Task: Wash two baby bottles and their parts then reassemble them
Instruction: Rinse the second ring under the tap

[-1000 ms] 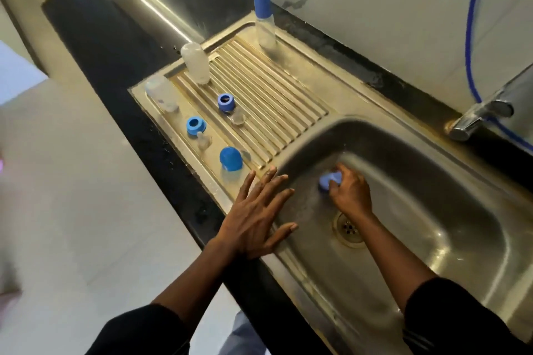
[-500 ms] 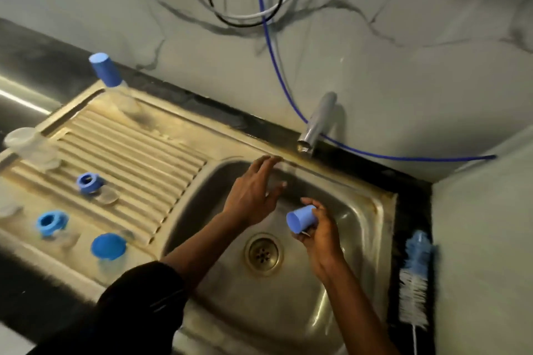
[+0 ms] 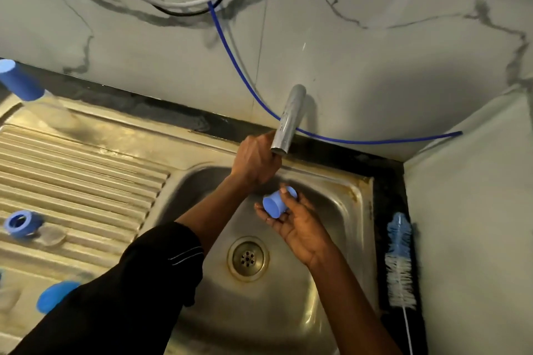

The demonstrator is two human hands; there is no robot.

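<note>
1. The right hand [image 3: 297,225] is palm-up above the sink basin [image 3: 331,210]. Its grip is curled round a blue bottle cap [image 3: 279,204], thumb on top and fingers beneath. The cap lies on its side, just below the faucet spout [image 3: 290,117].
2. The left hand [image 3: 255,161] is up at the spout's lower end with its fingers curled. The fingertips are hidden, so I cannot tell whether its grip holds the spout.
3. On the ribbed drainboard [image 3: 86,167] to the left sits a blue screw ring [image 3: 20,223] with a clear nipple [image 3: 52,236] just beside it. A second blue cap [image 3: 53,295] lies near the black sleeve [image 3: 129,297].
4. A blue-topped bottle [image 3: 18,82] stands at the far left edge, blurred.
5. A bottle brush [image 3: 399,262] lies on the dark surface [image 3: 386,181] right of the sink.
</note>
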